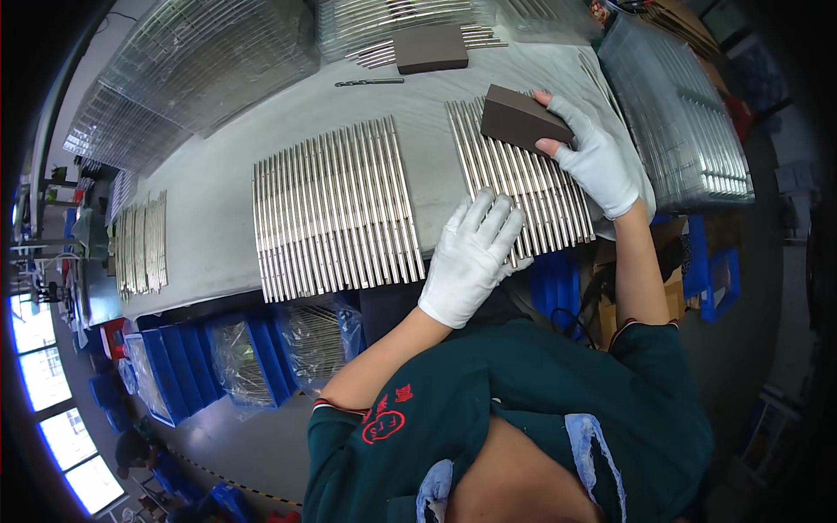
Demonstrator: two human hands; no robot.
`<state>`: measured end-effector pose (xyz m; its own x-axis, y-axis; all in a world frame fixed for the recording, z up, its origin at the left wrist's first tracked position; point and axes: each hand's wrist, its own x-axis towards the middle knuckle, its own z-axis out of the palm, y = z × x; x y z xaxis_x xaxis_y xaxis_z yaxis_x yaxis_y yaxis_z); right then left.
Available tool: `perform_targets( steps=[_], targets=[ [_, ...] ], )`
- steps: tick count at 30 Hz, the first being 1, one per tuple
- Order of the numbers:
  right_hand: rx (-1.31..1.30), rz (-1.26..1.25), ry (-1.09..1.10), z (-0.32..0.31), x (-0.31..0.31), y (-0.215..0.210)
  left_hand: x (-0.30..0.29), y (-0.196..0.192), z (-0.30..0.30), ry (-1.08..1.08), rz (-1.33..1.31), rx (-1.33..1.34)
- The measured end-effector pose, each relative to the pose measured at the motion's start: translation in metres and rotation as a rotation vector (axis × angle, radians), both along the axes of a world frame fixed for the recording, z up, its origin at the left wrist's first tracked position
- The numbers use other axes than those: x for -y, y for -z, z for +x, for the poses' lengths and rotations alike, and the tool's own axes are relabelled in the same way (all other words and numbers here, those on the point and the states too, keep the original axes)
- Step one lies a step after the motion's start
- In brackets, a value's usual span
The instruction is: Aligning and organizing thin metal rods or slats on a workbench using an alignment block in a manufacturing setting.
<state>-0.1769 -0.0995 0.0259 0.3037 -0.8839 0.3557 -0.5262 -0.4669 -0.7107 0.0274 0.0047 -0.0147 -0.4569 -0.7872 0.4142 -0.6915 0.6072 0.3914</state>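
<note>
Two rod rows (336, 209) beside sanding block (523, 119)

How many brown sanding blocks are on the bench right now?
2. One brown block is gripped in the right hand on the right batch of metal rods. The other block lies at the far edge. More may be hidden.
</note>
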Motion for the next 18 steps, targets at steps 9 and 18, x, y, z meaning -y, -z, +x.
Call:
perform_targets(
  steps=[9,18],
  targets=[
    [0.318,0.548,-0.243,-0.013,0.003,-0.027,-0.001,0.003,0.005,0.057,-0.047,-0.043],
    [0.164,0.447,-0.358,-0.006,0.020,-0.017,-0.002,0.005,0.003,0.044,-0.061,-0.062]
  ],
)
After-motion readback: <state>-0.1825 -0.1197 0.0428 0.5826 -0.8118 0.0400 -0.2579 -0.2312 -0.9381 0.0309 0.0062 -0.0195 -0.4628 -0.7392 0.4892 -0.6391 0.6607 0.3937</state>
